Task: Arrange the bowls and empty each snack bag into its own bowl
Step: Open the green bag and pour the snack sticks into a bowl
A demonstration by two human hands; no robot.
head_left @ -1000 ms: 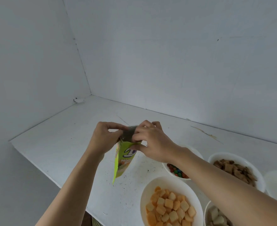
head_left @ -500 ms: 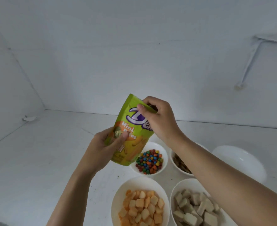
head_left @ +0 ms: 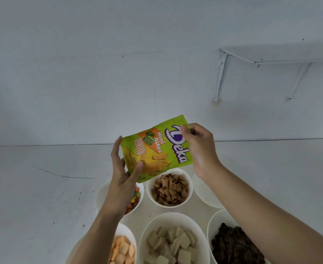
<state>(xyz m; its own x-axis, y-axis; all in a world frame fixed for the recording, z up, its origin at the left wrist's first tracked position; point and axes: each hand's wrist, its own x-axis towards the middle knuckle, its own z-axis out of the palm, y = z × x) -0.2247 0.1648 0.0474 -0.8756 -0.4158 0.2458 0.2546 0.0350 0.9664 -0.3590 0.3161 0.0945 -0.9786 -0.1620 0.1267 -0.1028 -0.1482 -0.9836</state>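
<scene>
While left hand (head_left: 122, 174) grips and right hand (head_left: 200, 149) pinches the Deka Mini Bites bag (head_left: 156, 149), pouring likely means swinging it over the empty bowl (head_left: 206, 197).

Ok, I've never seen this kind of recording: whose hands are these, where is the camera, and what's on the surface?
No machine: a person's two bare hands, filmed by a camera on their head looking forward and down. The left hand grips one end of a green snack bag, the right hand pinches the other, above a white table. On it stand white bowls: brown squares, pale squares, dark pieces, orange pieces, coloured candies half hidden by the left arm, and a last bowl showing nothing inside.
</scene>
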